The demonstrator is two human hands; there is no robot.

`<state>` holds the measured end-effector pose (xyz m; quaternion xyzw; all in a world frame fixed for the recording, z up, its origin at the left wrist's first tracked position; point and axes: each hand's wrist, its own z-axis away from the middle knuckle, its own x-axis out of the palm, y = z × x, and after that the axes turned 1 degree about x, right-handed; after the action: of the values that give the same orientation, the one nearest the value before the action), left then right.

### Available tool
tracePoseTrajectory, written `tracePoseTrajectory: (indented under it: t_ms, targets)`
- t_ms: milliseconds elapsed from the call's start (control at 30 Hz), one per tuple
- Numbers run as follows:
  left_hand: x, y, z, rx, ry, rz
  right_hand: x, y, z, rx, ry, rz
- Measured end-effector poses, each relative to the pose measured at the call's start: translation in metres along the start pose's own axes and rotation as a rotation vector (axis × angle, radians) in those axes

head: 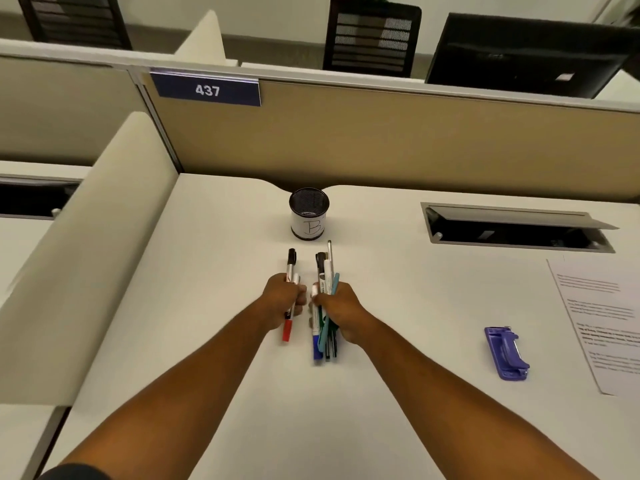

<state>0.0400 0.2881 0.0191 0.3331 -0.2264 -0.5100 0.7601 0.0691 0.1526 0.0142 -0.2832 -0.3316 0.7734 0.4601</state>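
worktop (207,341) | cup (309,220) marked B stands near its far edge | your right grip (341,306) is clamped round a pen bundle (321,337), near the cup on your side | your left grip (282,301), just beside the right, is clamped round two markers (290,268)

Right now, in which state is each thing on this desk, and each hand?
left hand, grips markers.
right hand, grips a bundle of pens.
mesh cup, upright, nothing sticking out.
hole punch, lying flat, untouched.
cable hatch, lid open.
paper sheet, lying flat, printed side up.
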Motion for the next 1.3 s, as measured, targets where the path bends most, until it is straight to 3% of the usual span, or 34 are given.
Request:
tracePoseTrajectory:
  t_ms: [167,367,467,633,700,800,1000,1167,1300]
  targets:
    - [0.007,0.005,-0.015,0.066,0.075,-0.204,-0.001,-0.016,-0.024,-0.002,0.175,0.045]
    - [0.009,0.012,-0.011,0.213,0.203,-0.401,0.004,-0.022,-0.032,0.026,0.191,0.075]
    - [0.004,0.008,-0.002,0.315,0.127,-0.454,0.006,-0.022,-0.028,-0.015,0.186,0.089]
    - [-0.011,-0.014,0.005,0.391,-0.030,-0.868,0.004,-0.024,-0.020,-0.156,0.194,0.243]
    - [-0.018,-0.027,0.005,0.405,-0.130,-0.987,0.000,-0.020,-0.017,-0.178,0.109,0.251]
    - [-0.024,-0.047,-0.001,0.492,-0.157,-1.138,-0.009,-0.010,-0.012,-0.216,0.019,0.250]
    - [-0.025,-0.055,-0.005,0.624,-0.047,-1.095,-0.026,0.017,-0.006,-0.343,0.138,0.413]
    - [-0.026,-0.057,-0.005,0.702,-0.010,-1.088,-0.033,0.033,-0.002,-0.370,0.091,0.364]
    - [-0.026,-0.065,0.000,0.748,-0.030,-1.112,-0.041,0.035,-0.002,-0.442,-0.009,0.537]
